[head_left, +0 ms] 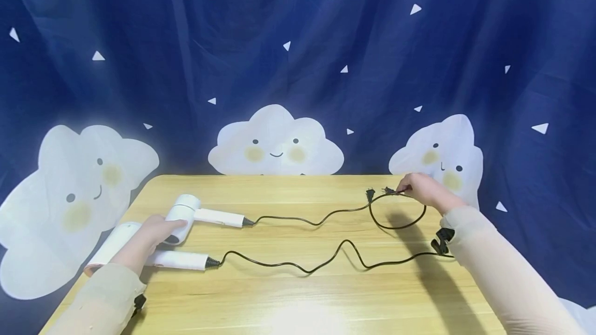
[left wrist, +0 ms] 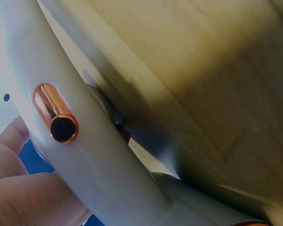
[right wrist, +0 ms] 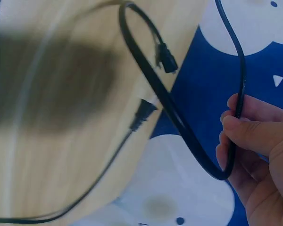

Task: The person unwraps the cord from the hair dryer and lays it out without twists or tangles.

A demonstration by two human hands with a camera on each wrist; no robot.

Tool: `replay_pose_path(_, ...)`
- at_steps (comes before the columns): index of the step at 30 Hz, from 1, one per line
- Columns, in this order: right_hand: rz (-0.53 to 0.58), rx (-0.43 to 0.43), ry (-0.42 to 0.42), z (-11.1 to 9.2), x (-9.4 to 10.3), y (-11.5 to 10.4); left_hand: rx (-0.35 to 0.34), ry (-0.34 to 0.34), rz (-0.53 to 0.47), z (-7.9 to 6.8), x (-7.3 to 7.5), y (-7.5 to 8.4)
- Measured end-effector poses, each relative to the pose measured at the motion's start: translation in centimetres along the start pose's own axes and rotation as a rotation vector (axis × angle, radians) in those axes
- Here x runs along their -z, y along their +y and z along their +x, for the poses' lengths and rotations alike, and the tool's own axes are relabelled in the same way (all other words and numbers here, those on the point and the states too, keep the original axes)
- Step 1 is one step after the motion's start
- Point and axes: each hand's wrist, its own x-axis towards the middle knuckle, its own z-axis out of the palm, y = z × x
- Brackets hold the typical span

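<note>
Two white hair dryers lie on the wooden table. My left hand (head_left: 158,230) grips the head of the farther hair dryer (head_left: 187,203), thumb along its side. The nearer hair dryer (head_left: 179,259) lies partly under the left forearm; in the left wrist view a white handle (left wrist: 99,155) with a copper-rimmed black switch (left wrist: 63,128) fills the front. At the far right corner, my right hand (head_left: 425,190) pinches a looped black cord (right wrist: 241,70) between thumb and fingers. Two black plugs, one plug (right wrist: 144,113) and another plug (right wrist: 167,59), are close by.
The nearer dryer's cord (head_left: 309,272) runs wavily across the table (head_left: 261,299) to below the right wrist. The farther one's cord (head_left: 302,219) runs toward the plugs. Behind the table hangs a blue curtain (head_left: 316,81) with clouds. Black devices sit at both cuffs.
</note>
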Motion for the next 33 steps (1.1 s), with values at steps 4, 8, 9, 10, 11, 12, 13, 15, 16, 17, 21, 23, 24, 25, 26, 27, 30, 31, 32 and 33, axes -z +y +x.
replay_pose_path(4, -0.048, 0.049, 0.035, 0.8, 1.0, -0.6, -0.003, 0.001, -0.001, 0.0, 0.0, -0.1)
replay_pose_path(8, -0.103, 0.152, 0.101, 1.4, 1.8, -1.0, -0.006, 0.003, -0.007, 0.0, 0.0, 0.0)
replay_pose_path(9, -0.122, 0.174, 0.117, 1.6, 2.1, -1.1, -0.005, 0.003, -0.008, 0.0, 0.0, 0.0)
replay_pose_path(10, -0.137, 0.188, 0.13, 1.7, 2.3, -1.2, -0.004, 0.003, -0.009, 0.0, 0.0, 0.0)
replay_pose_path(11, -0.154, 0.197, 0.14, 1.8, 2.5, -1.4, -0.003, 0.001, -0.011, 0.0, 0.0, 0.0)
replay_pose_path(12, -0.172, 0.196, 0.147, 1.8, 2.7, -1.5, -0.002, 0.0, -0.012, 0.0, -0.1, 0.0)
replay_pose_path(13, -0.188, 0.195, 0.154, 1.9, 2.9, -1.7, -0.002, -0.004, -0.012, 0.0, -0.1, 0.0)
replay_pose_path(15, -0.208, 0.179, 0.16, 1.9, 3.2, -2.0, -0.001, -0.006, -0.014, 0.0, -0.1, 0.0)
replay_pose_path(16, -0.211, 0.172, 0.16, 1.8, 3.3, -2.2, -0.002, -0.008, -0.015, 0.0, -0.1, 0.0)
replay_pose_path(17, -0.21, 0.164, 0.159, 1.8, 3.4, -2.4, -0.004, -0.009, -0.016, 0.0, -0.1, 0.0)
replay_pose_path(21, -0.223, 0.178, 0.151, 1.6, 3.4, -2.6, -0.005, -0.012, -0.014, 0.0, -0.2, -0.2)
replay_pose_path(23, -0.237, 0.204, 0.15, 1.3, 3.1, -2.6, -0.002, -0.013, -0.011, 0.0, -0.2, -0.3)
replay_pose_path(24, -0.247, 0.217, 0.151, 1.2, 2.9, -2.5, -0.001, -0.012, -0.012, 0.0, -0.2, -0.3)
replay_pose_path(25, -0.259, 0.23, 0.152, 1.0, 2.7, -2.4, -0.001, -0.012, -0.013, -0.1, -0.2, -0.2)
replay_pose_path(26, -0.268, 0.239, 0.154, 0.8, 2.5, -2.3, 0.0, -0.01, -0.013, -0.1, -0.2, -0.2)
replay_pose_path(27, -0.274, 0.25, 0.155, 0.6, 2.3, -2.3, 0.0, -0.008, -0.015, -0.2, -0.2, -0.1)
replay_pose_path(30, -0.278, 0.29, 0.152, -0.1, 1.6, -2.2, -0.001, -0.009, -0.014, -0.3, -0.2, 0.0)
replay_pose_path(31, -0.265, 0.307, 0.147, -0.3, 1.4, -2.1, -0.001, -0.009, -0.013, -0.3, -0.2, 0.0)
replay_pose_path(32, -0.252, 0.32, 0.138, -0.6, 1.1, -2.1, -0.003, -0.009, -0.012, -0.3, -0.1, 0.1)
replay_pose_path(33, -0.237, 0.334, 0.126, -0.8, 0.9, -2.0, -0.005, -0.008, -0.013, -0.3, -0.1, 0.1)
